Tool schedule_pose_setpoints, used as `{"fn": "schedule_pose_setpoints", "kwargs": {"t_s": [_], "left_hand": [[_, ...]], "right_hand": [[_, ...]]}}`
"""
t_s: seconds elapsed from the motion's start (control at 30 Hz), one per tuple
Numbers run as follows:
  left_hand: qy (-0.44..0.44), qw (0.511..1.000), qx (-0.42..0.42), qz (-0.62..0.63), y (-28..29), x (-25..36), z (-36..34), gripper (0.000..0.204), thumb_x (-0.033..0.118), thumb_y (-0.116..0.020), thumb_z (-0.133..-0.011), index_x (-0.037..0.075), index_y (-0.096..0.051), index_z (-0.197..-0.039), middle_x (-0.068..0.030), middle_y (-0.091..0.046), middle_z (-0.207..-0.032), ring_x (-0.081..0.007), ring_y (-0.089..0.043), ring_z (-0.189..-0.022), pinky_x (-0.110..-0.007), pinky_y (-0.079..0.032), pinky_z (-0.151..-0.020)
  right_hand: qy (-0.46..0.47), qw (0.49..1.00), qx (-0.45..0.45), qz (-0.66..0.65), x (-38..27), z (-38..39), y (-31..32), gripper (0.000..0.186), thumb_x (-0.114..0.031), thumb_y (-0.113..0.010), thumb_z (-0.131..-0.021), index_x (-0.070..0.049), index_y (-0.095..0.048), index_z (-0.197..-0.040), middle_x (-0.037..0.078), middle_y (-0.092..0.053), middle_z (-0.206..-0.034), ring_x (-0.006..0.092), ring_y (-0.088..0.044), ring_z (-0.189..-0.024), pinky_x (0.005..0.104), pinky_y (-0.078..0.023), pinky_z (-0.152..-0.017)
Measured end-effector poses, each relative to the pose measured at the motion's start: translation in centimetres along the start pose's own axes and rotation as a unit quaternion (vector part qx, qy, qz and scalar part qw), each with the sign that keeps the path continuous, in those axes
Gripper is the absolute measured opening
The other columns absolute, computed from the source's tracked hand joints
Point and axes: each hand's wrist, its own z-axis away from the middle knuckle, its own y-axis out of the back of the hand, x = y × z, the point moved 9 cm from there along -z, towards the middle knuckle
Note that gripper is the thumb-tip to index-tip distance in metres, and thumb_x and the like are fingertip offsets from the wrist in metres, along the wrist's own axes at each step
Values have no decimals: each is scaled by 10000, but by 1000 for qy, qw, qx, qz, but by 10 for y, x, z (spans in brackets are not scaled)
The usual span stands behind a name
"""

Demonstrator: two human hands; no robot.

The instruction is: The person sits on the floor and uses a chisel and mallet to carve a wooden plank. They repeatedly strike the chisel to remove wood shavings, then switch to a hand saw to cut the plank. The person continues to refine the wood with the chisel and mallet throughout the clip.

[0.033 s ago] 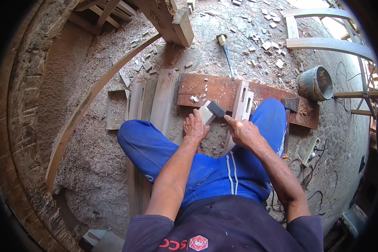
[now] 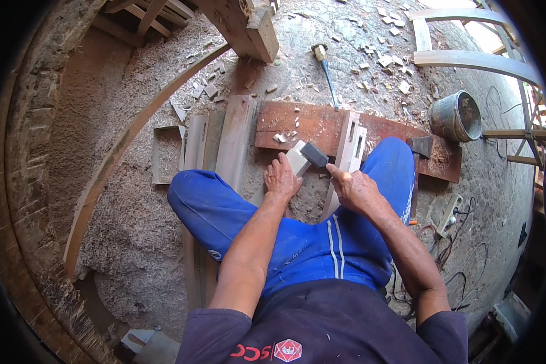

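My left hand (image 2: pixel 281 179) is closed around a pale wooden piece (image 2: pixel 296 162) between my knees, its squared end pointing away from me. Against that end lies a dark flat block-like tool (image 2: pixel 313 155), perhaps a wide blade; its exact kind I cannot make out. My right hand (image 2: pixel 353 189) is closed at the tool's near right end, the index finger stretched along it. Whatever sits inside the right fist is hidden. Just right of the tool, a pale slotted wooden bar (image 2: pixel 347 138) leans over a reddish-brown board (image 2: pixel 273 124).
An axe (image 2: pixel 420 147) rests by my right knee. Farther off lie a mallet-like tool (image 2: pixel 323 64), a metal bucket (image 2: pixel 458 115) and scattered wood chips. Several planks (image 2: pixel 233 130) stand left of centre, beside a long curved slat (image 2: pixel 127 142). A power strip (image 2: pixel 449 214) with cables lies at right.
The whole view has shifted very slightly. Both hands, the wooden piece and the dark tool keep nearly the same places.
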Motion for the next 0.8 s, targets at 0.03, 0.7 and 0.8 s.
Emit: {"fn": "schedule_pose_setpoints", "kwargs": {"t_s": [0.03, 0.7, 0.8], "left_hand": [[3, 1000, -18, -3, -3, -1, -5, 886, 320, -880, -718, -5, -380, -1374, -252, -600, -1219, -422, -613, -1160, -535, -488, -987], [-166, 980, 104, 33, 55, 51, 8, 876, 278, -870, -676, 49, -438, -1403, -191, -609, -1117, -383, -619, -1041, -509, -491, -865], [-230, 963, 143, -21, 71, 70, 21, 1002, 269, -922, -613, 53, -436, -1462, -132, -612, -1130, -329, -597, -1027, -466, -457, -846]], "right_hand": [[-12, 1000, -11, 11, -1, 8, 0, 423, -226, -493, -1024, -126, -548, -1432, 277, -717, -888, 471, -711, -891, 574, -571, -785], [53, 966, 208, -145, 16, -11, 29, 313, -231, -601, -999, -263, -695, -1295, 245, -613, -928, 427, -667, -823, 517, -542, -738], [12, 985, 160, -62, 0, -16, 39, 324, -270, -568, -1004, -271, -689, -1304, 247, -617, -976, 440, -683, -846, 540, -548, -755]]}}
